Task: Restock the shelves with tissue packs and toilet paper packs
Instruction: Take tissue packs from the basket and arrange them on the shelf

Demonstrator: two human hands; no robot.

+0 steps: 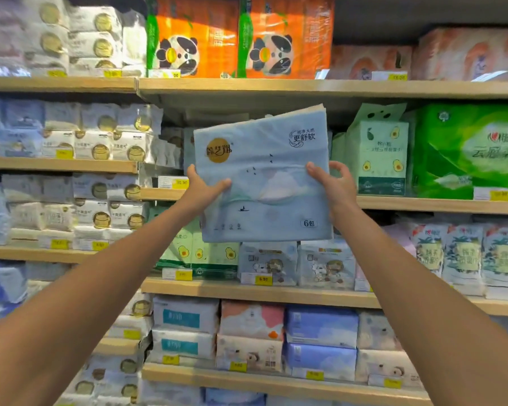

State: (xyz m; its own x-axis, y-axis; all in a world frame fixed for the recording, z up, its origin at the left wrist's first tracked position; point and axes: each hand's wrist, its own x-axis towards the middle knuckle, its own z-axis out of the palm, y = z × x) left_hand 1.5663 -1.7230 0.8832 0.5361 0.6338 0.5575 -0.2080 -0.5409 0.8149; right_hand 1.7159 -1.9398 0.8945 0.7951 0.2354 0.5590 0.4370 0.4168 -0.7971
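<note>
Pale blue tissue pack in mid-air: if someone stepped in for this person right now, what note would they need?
Left hand: grips the left edge of the flat, pale blue plastic-wrapped tissue pack, thumb on the front.
Right hand: grips its right edge.
Pack: held upright in front of the shelves, beside the green-and-white avocado-print pack, resting on no shelf.
Done: pack in hand at shelf height.
Left: set it on the light wooden shelf, probably left of the avocado-print pack.

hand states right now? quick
Left hand: grips the left edge of the blue tissue pack, thumb on its front.
Right hand: grips the same pack's right edge.
</note>
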